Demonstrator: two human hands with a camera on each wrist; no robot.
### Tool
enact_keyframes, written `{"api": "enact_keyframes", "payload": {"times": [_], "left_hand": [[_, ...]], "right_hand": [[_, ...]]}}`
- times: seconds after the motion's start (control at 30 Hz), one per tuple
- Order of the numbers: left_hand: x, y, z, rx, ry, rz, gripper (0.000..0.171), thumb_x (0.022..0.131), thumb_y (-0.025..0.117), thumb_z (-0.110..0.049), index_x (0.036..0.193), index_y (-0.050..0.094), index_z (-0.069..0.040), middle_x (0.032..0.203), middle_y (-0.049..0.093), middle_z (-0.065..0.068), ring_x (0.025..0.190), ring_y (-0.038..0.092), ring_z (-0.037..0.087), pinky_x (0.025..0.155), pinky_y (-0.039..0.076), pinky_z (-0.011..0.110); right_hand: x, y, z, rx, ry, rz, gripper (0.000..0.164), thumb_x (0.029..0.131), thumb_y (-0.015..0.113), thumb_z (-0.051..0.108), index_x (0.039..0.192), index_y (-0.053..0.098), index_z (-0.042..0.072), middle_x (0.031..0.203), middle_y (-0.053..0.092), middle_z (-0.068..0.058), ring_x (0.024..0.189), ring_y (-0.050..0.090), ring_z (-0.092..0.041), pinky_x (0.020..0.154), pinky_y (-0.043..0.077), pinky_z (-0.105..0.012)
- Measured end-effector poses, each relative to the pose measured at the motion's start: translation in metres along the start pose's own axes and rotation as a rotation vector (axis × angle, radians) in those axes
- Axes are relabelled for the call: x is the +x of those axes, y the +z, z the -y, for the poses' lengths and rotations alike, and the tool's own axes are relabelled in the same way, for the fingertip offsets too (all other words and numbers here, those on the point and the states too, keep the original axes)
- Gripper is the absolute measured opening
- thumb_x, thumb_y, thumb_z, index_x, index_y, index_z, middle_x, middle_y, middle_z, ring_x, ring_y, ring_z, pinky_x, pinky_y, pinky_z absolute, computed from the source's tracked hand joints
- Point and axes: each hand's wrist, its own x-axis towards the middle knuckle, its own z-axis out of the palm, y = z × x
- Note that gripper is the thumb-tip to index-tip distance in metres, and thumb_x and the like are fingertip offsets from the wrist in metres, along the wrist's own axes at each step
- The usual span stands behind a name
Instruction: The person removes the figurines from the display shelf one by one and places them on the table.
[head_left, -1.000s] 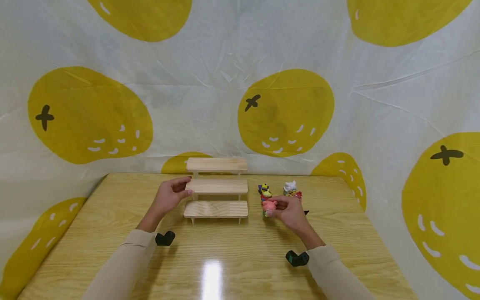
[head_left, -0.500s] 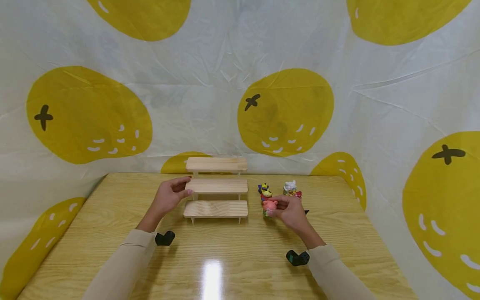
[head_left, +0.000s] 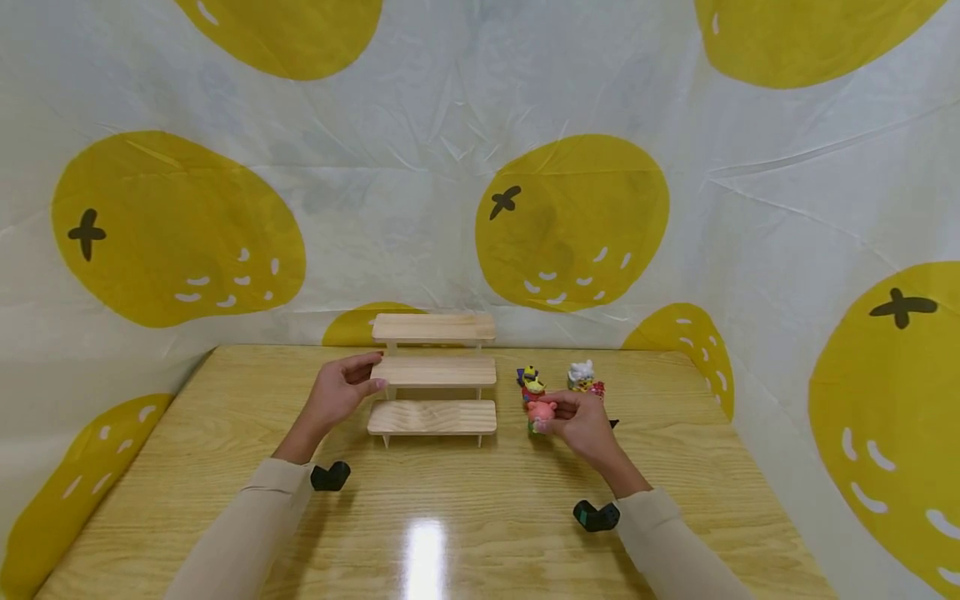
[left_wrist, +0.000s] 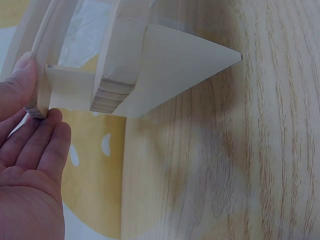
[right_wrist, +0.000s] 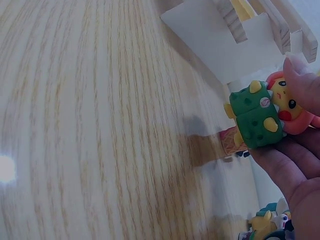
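A three-tier wooden display stand [head_left: 432,418] stands at the back middle of the table. At its left side my left hand [head_left: 337,393] pinches the end of the middle tier, thumb on top and fingers below, as the left wrist view shows. My right hand [head_left: 587,429] holds a small toy figurine [right_wrist: 257,115] to the right of the stand, between thumb and fingers. That figurine has a pink hood, a yellow face with red cheeks and a green spotted body. Just behind it in the head view is a yellow-headed figurine [head_left: 532,387], partly covered.
Beyond my right hand is a white-topped figurine [head_left: 581,372] with a red one [head_left: 597,389] beside it. A dark tip shows right of that hand. Black wrist cameras hang by both sleeves. A curtain [head_left: 420,242] with yellow fruit borders the wooden table [head_left: 465,500].
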Motion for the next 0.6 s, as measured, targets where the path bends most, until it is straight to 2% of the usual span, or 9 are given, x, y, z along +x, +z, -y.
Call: {"api": "enact_keyframes", "payload": {"times": [0.2, 0.6], "left_hand": [[0.0002, -0.0001, -0.0001, -0.002, 0.007, 0.0, 0.054, 0.099, 0.072, -0.013, 0.15, 0.056, -0.002, 0.155, 0.055, 0.017, 0.147, 0.049, 0.037, 0.111, 0.051, 0.048], [0.0013, 0.0001, 0.0019, 0.003, 0.022, -0.005, 0.054, 0.099, 0.072, -0.012, 0.149, 0.056, -0.001, 0.154, 0.056, 0.018, 0.146, 0.051, 0.037, 0.11, 0.052, 0.047]], "right_hand": [[0.0002, 0.0018, 0.0002, 0.001, 0.016, -0.018, 0.038, 0.082, 0.084, -0.007, 0.119, 0.075, -0.006, 0.113, 0.076, -0.027, 0.089, 0.073, -0.007, 0.076, 0.061, -0.017], [-0.0004, 0.0028, 0.0011, -0.002, 0.03, -0.01, 0.042, 0.083, 0.084, -0.005, 0.123, 0.072, -0.01, 0.11, 0.076, -0.026, 0.089, 0.071, -0.011, 0.071, 0.059, -0.016]]}}
